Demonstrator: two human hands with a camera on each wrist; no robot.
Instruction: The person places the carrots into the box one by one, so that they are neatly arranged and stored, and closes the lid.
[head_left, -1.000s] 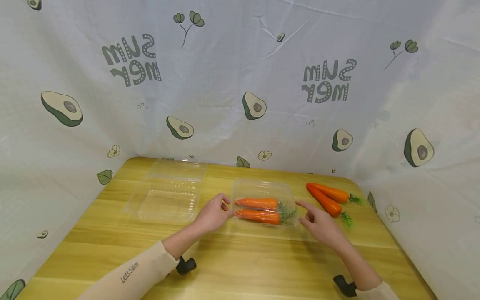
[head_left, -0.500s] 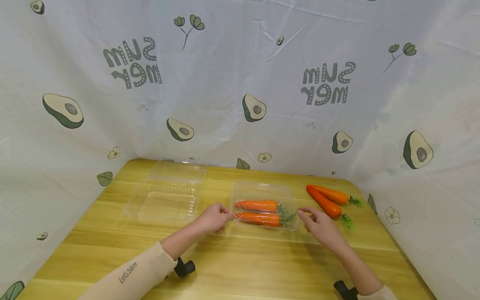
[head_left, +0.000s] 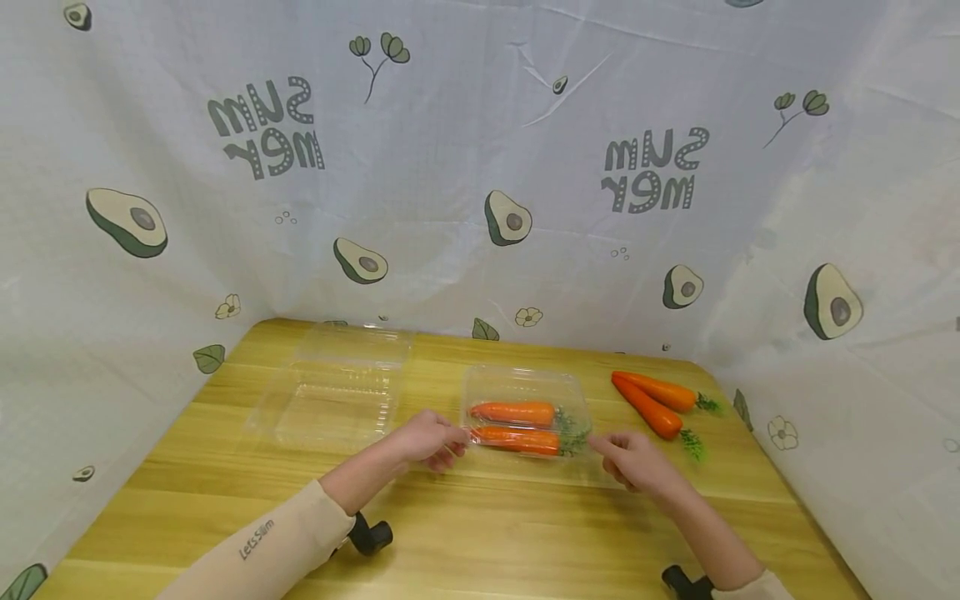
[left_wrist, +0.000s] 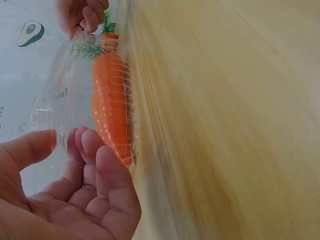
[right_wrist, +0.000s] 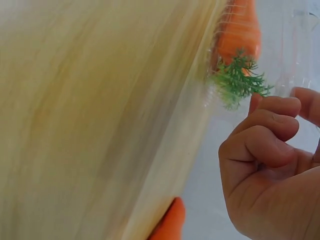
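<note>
A clear plastic clamshell box [head_left: 525,382] stands mid-table with its lid lowered. Inside lie two orange carrots with green tops, one behind [head_left: 513,412] and one in front [head_left: 517,440]. My left hand [head_left: 429,439] pinches the rim at the box's front left corner; the left wrist view shows the thumb and fingertips on the clear rim [left_wrist: 61,135]. At the front right corner, my right hand [head_left: 633,460] pinches the rim between thumb and forefinger, its other fingers curled. Whether the lid is fully latched cannot be told.
On the left, a second clear clamshell box [head_left: 337,414] stands with its lid raised. Two loose carrots, one behind [head_left: 663,390] and one in front [head_left: 648,408], lie at the right. A patterned white curtain [head_left: 442,167] hangs behind the wooden table [head_left: 480,533].
Both hands have slid toward me along the box's sides to its front corners. My right hand has gone from a pointing forefinger to a pinch on the rim. The carrots have stayed put.
</note>
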